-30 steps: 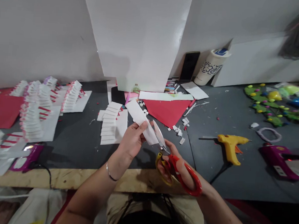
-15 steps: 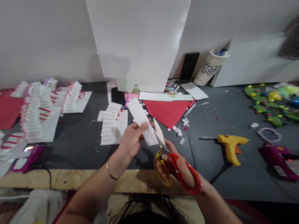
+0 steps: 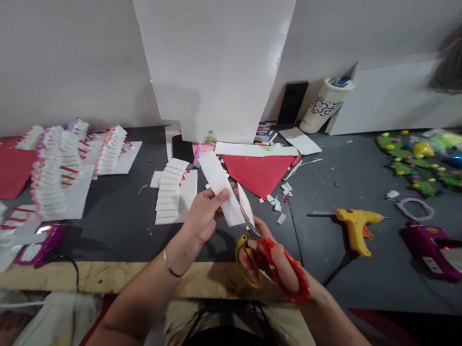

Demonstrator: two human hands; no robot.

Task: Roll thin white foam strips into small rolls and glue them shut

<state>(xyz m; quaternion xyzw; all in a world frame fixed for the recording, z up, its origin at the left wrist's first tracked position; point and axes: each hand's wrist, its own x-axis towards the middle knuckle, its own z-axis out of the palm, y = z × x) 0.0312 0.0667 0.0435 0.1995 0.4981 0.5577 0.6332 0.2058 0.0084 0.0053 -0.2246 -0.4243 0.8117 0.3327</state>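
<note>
My left hand (image 3: 206, 213) pinches a white paper strip (image 3: 217, 180), which slants down to the right. The scissors (image 3: 274, 265), with one red and one yellow handle, are in my right hand (image 3: 267, 249), fingers through the loops. Their blades reach up along the strip's right edge, near its lower end. Just left of my left hand lies a fan of white folded pieces on a white sheet (image 3: 187, 201). Red paper (image 3: 257, 172) lies behind the strip, with small white scraps (image 3: 278, 205) beside it.
A yellow glue gun (image 3: 356, 229) and a purple power strip (image 3: 437, 250) lie to the right. Green decorations (image 3: 417, 165) are at the far right. A cup (image 3: 325, 106) and phone (image 3: 292, 104) lean at the back. More white pleated pieces (image 3: 50, 181) and red paper (image 3: 3, 173) fill the left.
The scissors and my right hand have shifted slightly down and left, and the handles look a little farther apart. The strip has moved very slightly; my left hand still holds it.
</note>
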